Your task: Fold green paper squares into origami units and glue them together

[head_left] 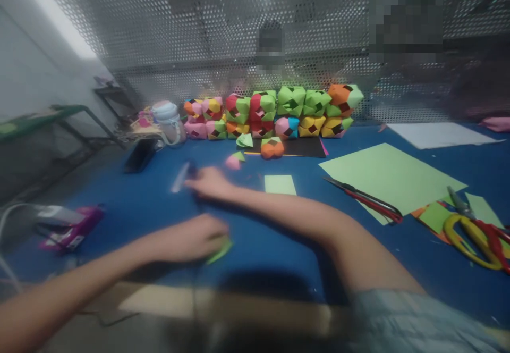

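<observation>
My left hand [201, 237] is low over the blue table, its fingers closed on a small piece of green folded paper [220, 252]. Farther forward, my right hand [211, 183] crosses over to the left side. Its fingertips are closed at a slim pale object [181, 177] with a dark end, too blurred to name. A pale green paper square [280, 184] lies beside my right forearm. Just beyond my right hand are a pink and green folded paper piece [235, 160], an orange folded piece [272, 149] and a light green one [244, 140].
Several colourful paper cubes [291, 100] stand stacked along the mesh panel. On the right lie a green sheet [390, 175], red-black scissors [368, 196] and yellow-red scissors [474, 236]. A phone [140, 154], a jug [167, 122] and a magenta object [77, 230] are left.
</observation>
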The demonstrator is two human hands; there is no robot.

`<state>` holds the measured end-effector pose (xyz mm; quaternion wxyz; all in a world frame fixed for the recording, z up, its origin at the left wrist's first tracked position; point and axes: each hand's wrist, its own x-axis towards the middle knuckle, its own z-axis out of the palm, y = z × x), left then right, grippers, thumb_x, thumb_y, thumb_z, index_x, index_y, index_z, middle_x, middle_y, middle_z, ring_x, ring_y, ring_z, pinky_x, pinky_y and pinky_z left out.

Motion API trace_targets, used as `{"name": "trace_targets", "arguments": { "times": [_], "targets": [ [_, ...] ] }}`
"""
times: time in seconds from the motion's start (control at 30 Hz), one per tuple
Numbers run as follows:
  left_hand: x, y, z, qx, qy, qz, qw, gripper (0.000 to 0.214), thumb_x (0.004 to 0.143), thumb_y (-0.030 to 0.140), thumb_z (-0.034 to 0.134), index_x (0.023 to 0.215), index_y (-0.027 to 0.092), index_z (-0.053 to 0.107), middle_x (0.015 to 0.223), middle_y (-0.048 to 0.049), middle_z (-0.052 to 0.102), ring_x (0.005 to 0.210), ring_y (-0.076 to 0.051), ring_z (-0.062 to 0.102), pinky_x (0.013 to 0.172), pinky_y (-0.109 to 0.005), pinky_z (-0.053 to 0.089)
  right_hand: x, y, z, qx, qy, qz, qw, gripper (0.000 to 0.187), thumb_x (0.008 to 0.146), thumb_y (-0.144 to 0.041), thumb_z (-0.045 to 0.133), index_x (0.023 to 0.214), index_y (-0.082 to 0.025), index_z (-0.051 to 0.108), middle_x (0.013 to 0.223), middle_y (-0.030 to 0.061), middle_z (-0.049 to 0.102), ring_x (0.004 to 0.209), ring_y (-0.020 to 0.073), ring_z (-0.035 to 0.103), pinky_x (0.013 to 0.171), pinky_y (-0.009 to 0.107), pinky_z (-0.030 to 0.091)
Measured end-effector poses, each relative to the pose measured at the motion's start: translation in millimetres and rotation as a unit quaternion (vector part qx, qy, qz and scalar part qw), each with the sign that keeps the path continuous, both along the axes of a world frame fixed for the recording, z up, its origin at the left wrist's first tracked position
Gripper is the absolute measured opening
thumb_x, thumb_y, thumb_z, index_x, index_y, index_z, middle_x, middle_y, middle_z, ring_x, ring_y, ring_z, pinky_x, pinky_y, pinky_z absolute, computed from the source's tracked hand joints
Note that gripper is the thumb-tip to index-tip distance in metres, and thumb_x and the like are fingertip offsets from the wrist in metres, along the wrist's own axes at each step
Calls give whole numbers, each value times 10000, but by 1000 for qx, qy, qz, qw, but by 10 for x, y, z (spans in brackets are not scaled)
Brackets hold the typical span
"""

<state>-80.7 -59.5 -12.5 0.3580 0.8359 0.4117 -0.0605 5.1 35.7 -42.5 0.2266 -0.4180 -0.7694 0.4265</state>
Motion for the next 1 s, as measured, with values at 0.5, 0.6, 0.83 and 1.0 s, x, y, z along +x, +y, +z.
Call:
{"name": "trace_targets", "arguments": {
  "times": [0.5, 0.6, 0.83, 1.0],
  "targets": [
    [-49, 99, -98, -1, -23, 24, 999, 235, 815, 200, 410, 798, 146, 638, 799, -43, 607, 698, -147, 529, 656, -250, 394, 191, 74, -215, 157, -38, 43, 986, 184, 858, -270, 494, 890, -126, 605, 903, 82, 647, 781, 153, 555, 697, 256, 411],
    [30, 165, -132, 13, -36, 18, 999, 241, 829, 199, 410, 803, 142, 643, 789, -38, 613, 697, -141, 536, 662, -241, 396, 545, 219, -216, 232, -51, 64, 969, 223, 839, -213, 505, 1028, -135, 594, 1075, 109, 600, 969, 194, 513, 848, 312, 385],
    [263, 367, -234, 37, -83, 10, 996, 240, 837, 195, 421, 838, 133, 653, 810, -33, 632, 735, -132, 557, 704, -225, 405, 938, 822, -105, 326, -200, 76, 921, 502, 823, -365, 565, 1271, -152, 493, 1269, 146, 481, 1129, 260, 433, 920, 383, 367],
    [384, 467, -301, 30, -115, 53, 992, 218, 804, 174, 433, 826, 136, 647, 796, -20, 634, 730, -130, 556, 700, -223, 423, 859, 888, -102, 275, -218, 101, 931, 375, 845, -342, 550, 1186, -185, 550, 1180, 99, 556, 1002, 193, 519, 844, 300, 399]
  ]
}}
